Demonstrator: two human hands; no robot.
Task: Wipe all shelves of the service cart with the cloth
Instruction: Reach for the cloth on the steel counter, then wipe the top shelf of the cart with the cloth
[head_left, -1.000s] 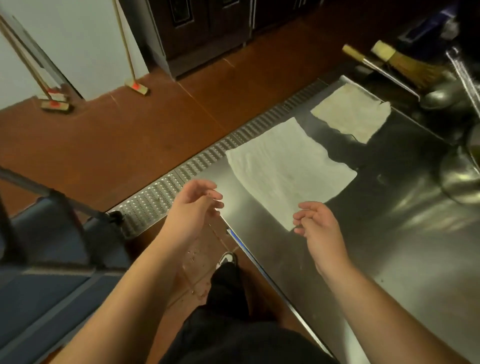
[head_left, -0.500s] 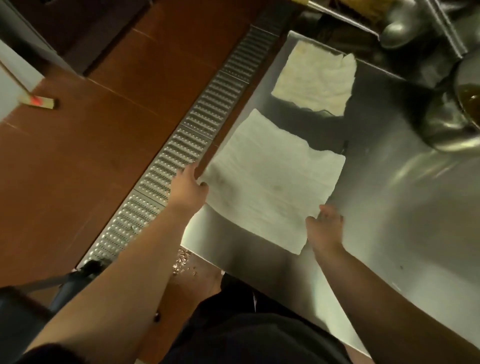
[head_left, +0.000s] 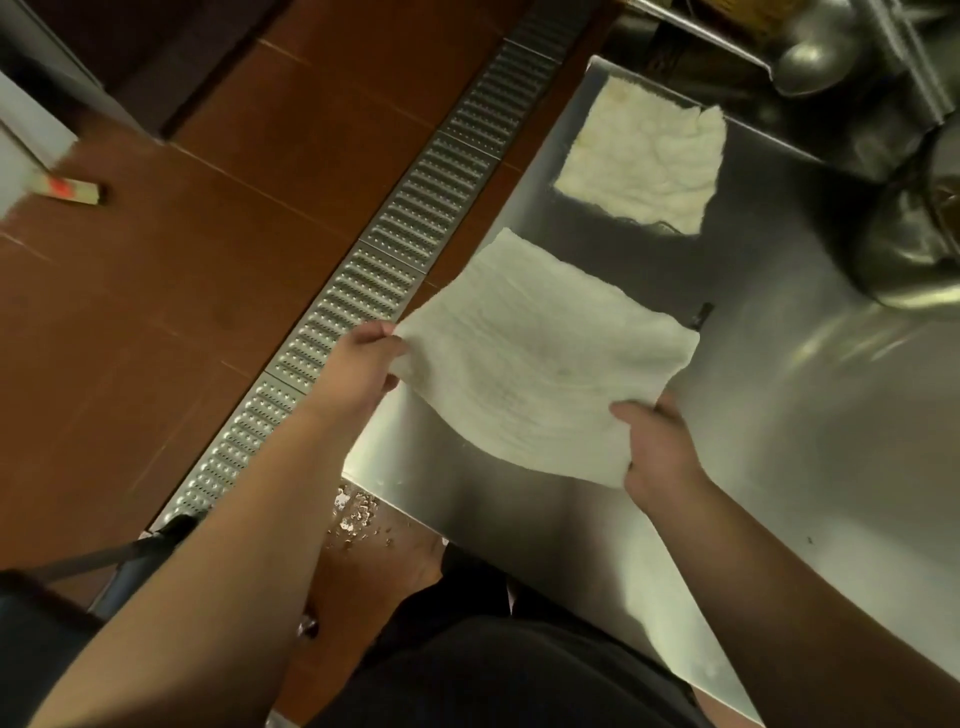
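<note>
A white square cloth (head_left: 540, 364) lies partly lifted over the near left corner of a steel counter (head_left: 779, 467). My left hand (head_left: 363, 369) pinches its near left corner, raised off the steel. My right hand (head_left: 657, 447) grips its near right corner. The cloth's far edge still touches the counter. Only a dark bar and blue-grey edge of the service cart (head_left: 130, 561) show at the lower left.
A second, yellowish cloth (head_left: 644, 161) lies flat at the counter's far left. Steel bowls and ladles (head_left: 914, 249) crowd the far right. A perforated metal drain grate (head_left: 363, 291) runs across the red-brown floor, with debris (head_left: 358, 514) near my feet.
Both hands went from hovering empty, to reaching the cloth's near corners, to gripping them and lifting the near edge. The view has tilted down over the counter.
</note>
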